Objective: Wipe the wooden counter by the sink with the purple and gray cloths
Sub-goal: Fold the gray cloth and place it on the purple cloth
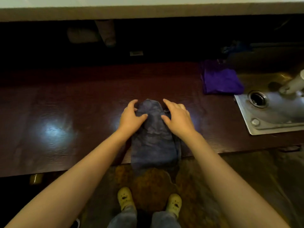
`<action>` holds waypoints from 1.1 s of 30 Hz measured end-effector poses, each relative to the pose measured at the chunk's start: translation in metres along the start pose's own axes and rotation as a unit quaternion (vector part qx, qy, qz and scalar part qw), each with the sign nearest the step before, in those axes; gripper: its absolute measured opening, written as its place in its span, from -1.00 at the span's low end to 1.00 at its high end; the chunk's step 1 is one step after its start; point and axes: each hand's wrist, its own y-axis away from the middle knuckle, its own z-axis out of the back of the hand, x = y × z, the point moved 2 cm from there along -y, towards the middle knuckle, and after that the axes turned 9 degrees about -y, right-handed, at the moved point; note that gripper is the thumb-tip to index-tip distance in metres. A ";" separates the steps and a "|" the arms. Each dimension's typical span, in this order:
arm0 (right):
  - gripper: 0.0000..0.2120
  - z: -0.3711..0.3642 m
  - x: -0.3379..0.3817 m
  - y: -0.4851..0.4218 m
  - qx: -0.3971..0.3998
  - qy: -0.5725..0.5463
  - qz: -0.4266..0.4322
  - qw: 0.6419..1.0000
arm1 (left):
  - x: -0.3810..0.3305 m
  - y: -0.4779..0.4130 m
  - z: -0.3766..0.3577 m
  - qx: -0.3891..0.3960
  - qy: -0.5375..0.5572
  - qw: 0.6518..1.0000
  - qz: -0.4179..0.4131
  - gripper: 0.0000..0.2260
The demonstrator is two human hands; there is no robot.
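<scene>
A gray cloth (154,137) lies bunched lengthwise on the dark wooden counter (65,112), its near end hanging over the front edge. My left hand (131,117) rests on the cloth's left side and my right hand (177,117) on its right side, fingers spread and pressing on the fabric. A purple cloth (220,79) lies folded on the counter to the far right, beside the sink, away from both hands.
A steel sink (269,112) with a drain hole is set into the counter at the right, with a white tap above it. A dark shelf recess runs behind the counter. Below are a brown mat and my feet in yellow shoes.
</scene>
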 end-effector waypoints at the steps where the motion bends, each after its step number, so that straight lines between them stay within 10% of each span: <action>1: -0.42 -0.001 -0.003 -0.005 0.035 0.014 -0.002 0.999 | -0.007 -0.003 -0.001 0.017 0.030 0.999 0.035 -0.42; 9: -0.49 0.008 -0.006 -0.011 0.177 -0.183 -0.025 0.967 | -0.041 0.006 0.016 0.265 0.175 0.948 0.037 -0.83; 13: -0.82 0.065 0.004 -0.009 0.147 -0.310 -0.004 0.939 | -0.074 0.014 0.044 0.239 0.211 0.941 -0.118 -0.83; 25: -0.76 0.184 0.041 0.012 0.079 -0.269 0.109 0.954 | -0.138 0.044 0.107 0.075 0.149 0.910 -0.381 -0.78; 33: -0.68 0.054 -0.046 0.082 0.166 -0.242 0.034 0.955 | -0.021 0.075 -0.018 0.183 -0.001 0.951 -0.249 -0.79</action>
